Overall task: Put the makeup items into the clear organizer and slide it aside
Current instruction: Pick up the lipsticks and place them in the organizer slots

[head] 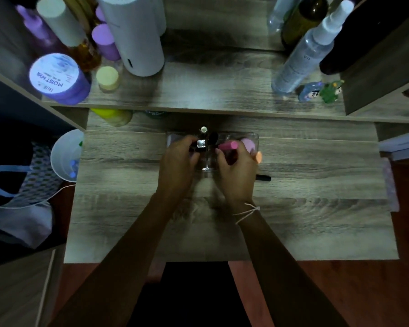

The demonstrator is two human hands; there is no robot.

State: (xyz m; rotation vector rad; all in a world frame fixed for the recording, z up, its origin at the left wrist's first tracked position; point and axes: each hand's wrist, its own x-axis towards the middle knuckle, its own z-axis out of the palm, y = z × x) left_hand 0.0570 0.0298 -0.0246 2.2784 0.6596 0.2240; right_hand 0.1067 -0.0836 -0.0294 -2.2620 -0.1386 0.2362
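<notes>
Near the centre of the frame, the right hand (237, 168) is gripping a pink tube (227, 145), its fingers curled around the lower end while the capped end is pointing up and to the right over the clear organizer (172, 138). Just left of it, the left hand (178, 161) is closing around a small black item with a shiny square top (201, 144), holding it at the organizer's middle section. A thin string bracelet (247, 212) is circling the right wrist.

The organizer is sitting on the wooden desk (316, 208), mostly hidden by both hands; a pale pink sponge (249, 143) is resting in its right end, and a dark round brush head (213, 137) and a small white-capped bottle (203, 129) are standing at its far side. An orange, rounded object (258, 157) is showing just right of the right hand, at the organizer's right edge. A black pencil (263, 178) is lying on the desk, poking out from under the right hand.

In the upper part of the frame, a shelf (210, 90) is carrying a tall white cylinder (137, 36), a purple jar (57, 77) and a clear spray bottle (309, 48).
</notes>
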